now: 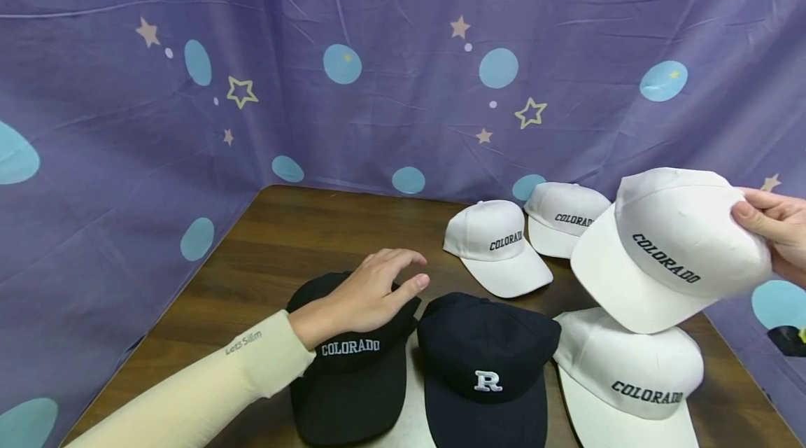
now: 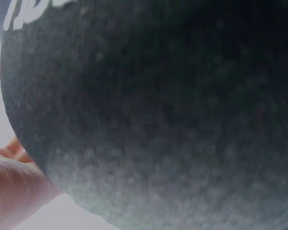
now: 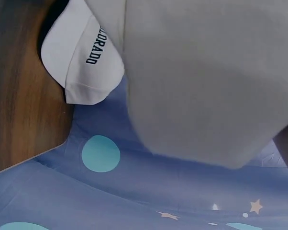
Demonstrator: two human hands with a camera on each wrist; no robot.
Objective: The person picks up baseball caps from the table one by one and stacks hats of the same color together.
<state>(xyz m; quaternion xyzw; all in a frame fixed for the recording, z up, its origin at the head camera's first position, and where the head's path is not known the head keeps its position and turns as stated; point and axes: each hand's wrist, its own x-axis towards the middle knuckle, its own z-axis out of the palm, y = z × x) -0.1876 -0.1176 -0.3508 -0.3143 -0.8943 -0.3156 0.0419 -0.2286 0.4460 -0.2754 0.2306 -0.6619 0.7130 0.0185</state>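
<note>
At the right, my right hand pinches the crown of a white baseball cap lettered COLORADO. The cap is raised and tilted, its brim down to the left, over another white COLORADO cap. In the right wrist view the raised cap blocks much of the picture. My left hand is over a black COLORADO cap, fingers loosely bent and holding nothing; whether it touches the cap I cannot tell. Dark cloth with white stitching fills most of the left wrist view.
Beside the black cap lies a navy cap with a white R. Farther back are two more white COLORADO caps, one in front and one behind. All lie on a brown wooden table, backed by a purple curtain.
</note>
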